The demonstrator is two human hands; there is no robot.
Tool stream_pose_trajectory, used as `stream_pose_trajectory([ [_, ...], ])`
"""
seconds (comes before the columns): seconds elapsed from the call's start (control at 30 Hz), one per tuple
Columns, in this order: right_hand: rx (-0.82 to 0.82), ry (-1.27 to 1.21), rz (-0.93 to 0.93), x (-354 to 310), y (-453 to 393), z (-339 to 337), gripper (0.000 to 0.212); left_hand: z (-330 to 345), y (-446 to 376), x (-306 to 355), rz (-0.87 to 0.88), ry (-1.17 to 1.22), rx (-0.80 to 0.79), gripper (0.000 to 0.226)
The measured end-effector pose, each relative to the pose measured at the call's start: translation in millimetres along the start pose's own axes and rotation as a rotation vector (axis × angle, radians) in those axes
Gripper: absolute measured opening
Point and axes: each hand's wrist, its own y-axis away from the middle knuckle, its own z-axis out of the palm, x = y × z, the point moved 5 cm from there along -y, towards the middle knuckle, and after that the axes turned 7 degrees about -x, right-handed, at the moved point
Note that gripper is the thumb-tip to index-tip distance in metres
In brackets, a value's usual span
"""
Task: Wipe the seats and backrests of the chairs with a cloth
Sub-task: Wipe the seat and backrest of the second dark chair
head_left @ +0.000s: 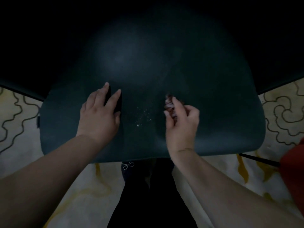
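A dark teal chair seat (222,116) fills the middle of the head view, dimly lit, with small white specks (143,117) near its middle. My left hand (100,114) rests flat on the seat to the left of the specks, fingers straight and spread. My right hand (182,122) hovers at the right of the specks, its fingers curled round a bunched pinkish-brown cloth (170,104) that pokes out past the fingertips. The far part of the chair fades into darkness, so the backrest cannot be made out.
Pale floor (19,122) with dark swirl and yellow patterns lies on both sides of the chair. My dark trousers (151,195) stand at the seat's near edge. A red object (294,170) intrudes at the right edge, beside a thin black bar (258,159).
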Motion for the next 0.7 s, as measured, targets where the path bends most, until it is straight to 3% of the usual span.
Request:
stream_pose_trajectory([
  [0.1,-0.059,-0.021,-0.09,-13,-7,5,0.045,0,8,-4,0.001,0.001,-0.005,0.063],
  [0.27,0.117,0.009,0.073,6,-38,-15,0.041,3,22,-19,-0.054,0.008,0.001,0.065],
  [0.5,-0.195,-0.003,-0.224,-54,-2,45,0.041,12,39,-23,-0.068,0.043,0.004,0.065],
  [0.57,-0.151,0.013,-0.228,-49,-10,34,0.04,11,43,-26,-0.071,0.048,0.017,0.064],
  [0.7,0.028,0.01,-0.02,-16,-30,2,0.037,11,51,-43,-0.105,0.044,0.039,0.066],
])
